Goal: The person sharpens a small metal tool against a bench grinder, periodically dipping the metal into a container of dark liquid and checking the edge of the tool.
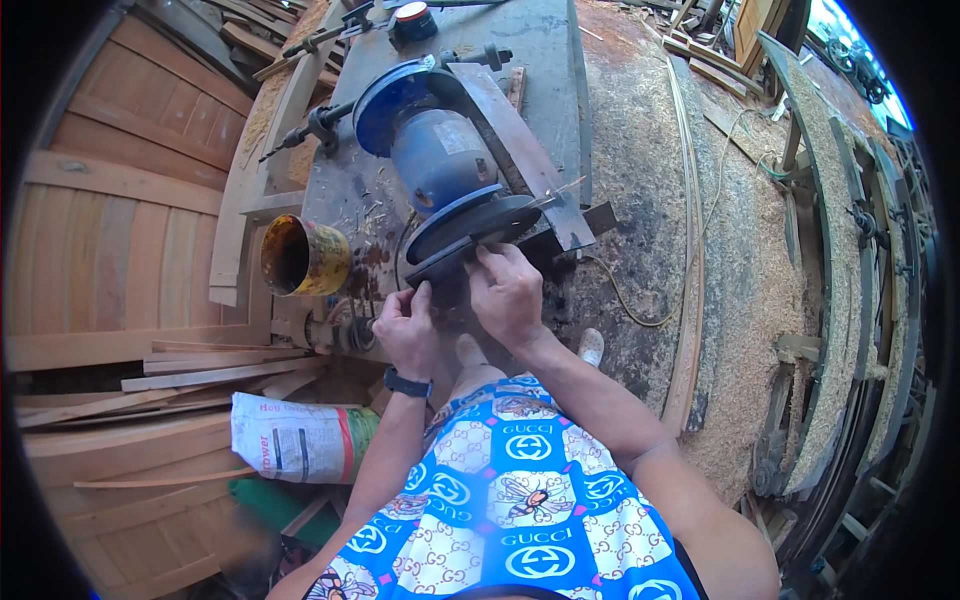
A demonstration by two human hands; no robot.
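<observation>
Workshop, seen from my head cam: a sawdust-covered floor [740, 300] fills the right side, w/ stacked wooden panels [110, 240] on the left and loose wood strips [200, 375] lying below them. Centre frame, a grey steel bench [545, 60] carries a blue bench grinder [425, 140], motor housing in the middle and a dark wheel guard [470, 225] at the near end. A paint-stained tin can [303, 258] lies on its side just left of the guard; a printed sack [295, 438] sits lower left, near the strips.

Both hands are at the guard's near edge. The left hand [405, 328], w/ a dark wristband, is curled shut, fingertips pinching something small at the guard's lower rim; I can't tell what. The right hand [508, 290] presses down w/ bent fingers on a small dark flat piece [455, 262] held against the guard, i.e. right at the wheel.

Risks, as I judge them: fingers are touching the guard w/ no gap, so a slip of the piece could carry fingertips into the wheel if it's turning; can't tell whether it is. A thin sliver pokes out by the guard's right side and may snag. Bare hands and sawdust all round also mean sparks could smoulder.
</observation>
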